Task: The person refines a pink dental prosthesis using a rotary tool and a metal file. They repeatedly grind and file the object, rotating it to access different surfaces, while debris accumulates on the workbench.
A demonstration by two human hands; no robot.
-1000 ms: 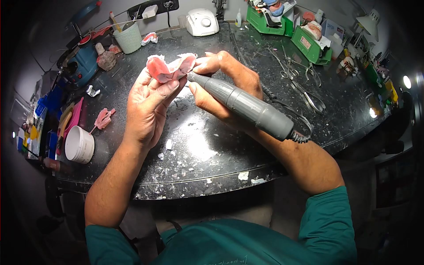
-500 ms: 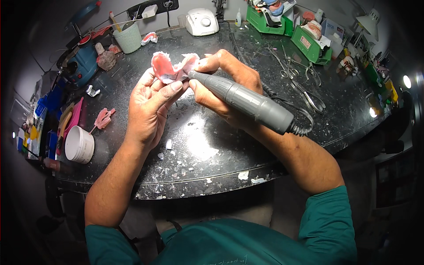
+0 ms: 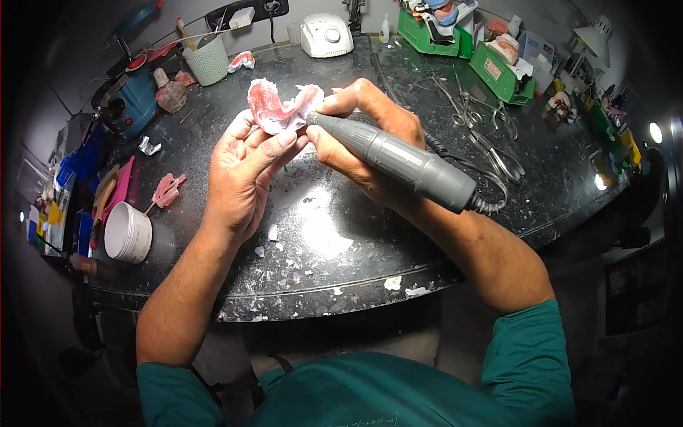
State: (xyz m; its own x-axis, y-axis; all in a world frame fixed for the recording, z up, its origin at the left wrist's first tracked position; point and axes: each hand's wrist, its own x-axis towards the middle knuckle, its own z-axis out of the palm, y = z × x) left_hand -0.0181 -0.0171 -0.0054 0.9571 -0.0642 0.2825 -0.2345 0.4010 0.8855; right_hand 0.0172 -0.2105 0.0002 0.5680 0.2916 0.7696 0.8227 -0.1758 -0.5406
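With the pink denture base pinched in the left hand and the grey handpiece gripped by the right hand, a slip could have gouged the acrylic or nicked a fingertip.

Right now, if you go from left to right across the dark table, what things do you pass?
White tub → pink piece → left hand holding a pink denture → right hand → grey handpiece → metal tools → green tray.

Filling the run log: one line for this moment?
left hand: holds pink denture | right hand: holds grey handpiece, tip at denture
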